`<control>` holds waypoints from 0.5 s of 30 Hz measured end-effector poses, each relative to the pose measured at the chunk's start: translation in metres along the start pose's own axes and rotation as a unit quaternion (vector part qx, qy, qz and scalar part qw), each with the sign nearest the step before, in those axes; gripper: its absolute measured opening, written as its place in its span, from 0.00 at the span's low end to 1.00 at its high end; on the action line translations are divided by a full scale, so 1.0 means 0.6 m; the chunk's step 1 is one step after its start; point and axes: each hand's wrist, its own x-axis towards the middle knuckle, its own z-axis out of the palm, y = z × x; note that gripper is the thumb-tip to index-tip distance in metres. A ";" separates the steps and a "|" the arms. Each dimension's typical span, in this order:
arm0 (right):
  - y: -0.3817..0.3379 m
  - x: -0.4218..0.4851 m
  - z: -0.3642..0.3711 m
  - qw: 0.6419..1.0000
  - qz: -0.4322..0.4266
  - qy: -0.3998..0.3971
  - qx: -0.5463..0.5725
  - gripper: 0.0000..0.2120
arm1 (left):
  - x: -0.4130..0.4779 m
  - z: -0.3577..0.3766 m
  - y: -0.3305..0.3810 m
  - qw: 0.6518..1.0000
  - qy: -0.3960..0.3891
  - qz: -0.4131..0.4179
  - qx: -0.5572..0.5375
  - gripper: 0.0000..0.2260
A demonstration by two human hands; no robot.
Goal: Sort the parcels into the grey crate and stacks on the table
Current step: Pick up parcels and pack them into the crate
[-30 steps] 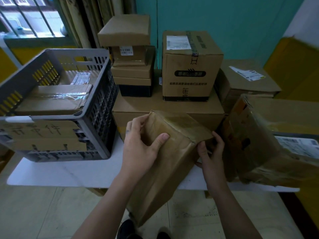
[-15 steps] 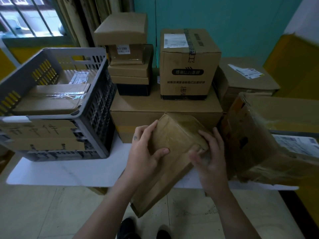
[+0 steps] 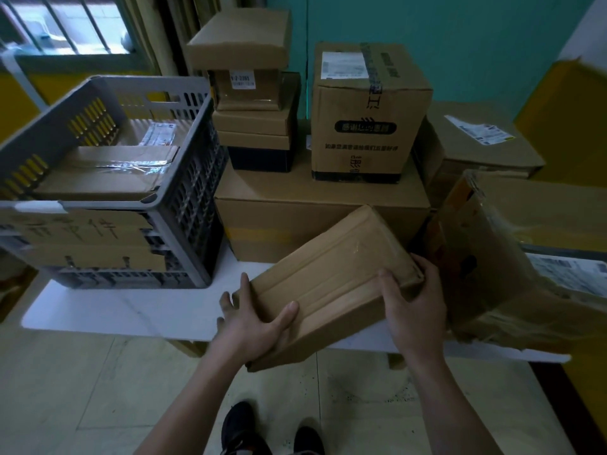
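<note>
A flat brown cardboard parcel (image 3: pixel 331 277) is held tilted over the front edge of the white table (image 3: pixel 131 307). My left hand (image 3: pixel 253 323) grips its near left corner, thumb on top. My right hand (image 3: pixel 414 303) grips its right end, fingers curled over the edge. The grey crate (image 3: pixel 184 178) stands on the table at the left and holds taped flat parcels (image 3: pixel 105 172). Behind the held parcel a wide carton (image 3: pixel 295 205) carries a stack of small boxes (image 3: pixel 256 103) and a tall printed carton (image 3: pixel 368 116).
A crumpled, plastic-wrapped carton (image 3: pixel 512 257) lies at the right, close to my right hand. Another labelled box (image 3: pixel 476 142) sits behind it. A cardboard sign (image 3: pixel 82 238) hangs on the crate's front. My shoes (image 3: pixel 269 431) stand on the tiled floor below.
The parcel has turned from hanging steeply down to lying nearly flat, and rose onto the table edge. My left hand slid to its near corner; my right hand moved onto its right end.
</note>
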 end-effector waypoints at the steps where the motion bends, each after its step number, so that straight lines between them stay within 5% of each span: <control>1: 0.000 0.000 0.001 1.000 0.002 0.000 0.000 0.30 | -0.001 0.001 0.001 1.000 -0.008 0.001 -0.026 0.55; 6: -0.005 0.004 -0.009 1.000 0.017 -0.002 0.005 0.36 | -0.008 0.000 0.002 0.989 0.067 0.068 -0.109 0.51; 15: -0.029 -0.021 -0.011 0.999 0.007 -0.012 0.052 0.47 | -0.064 -0.052 0.014 0.909 0.251 0.242 -0.228 0.39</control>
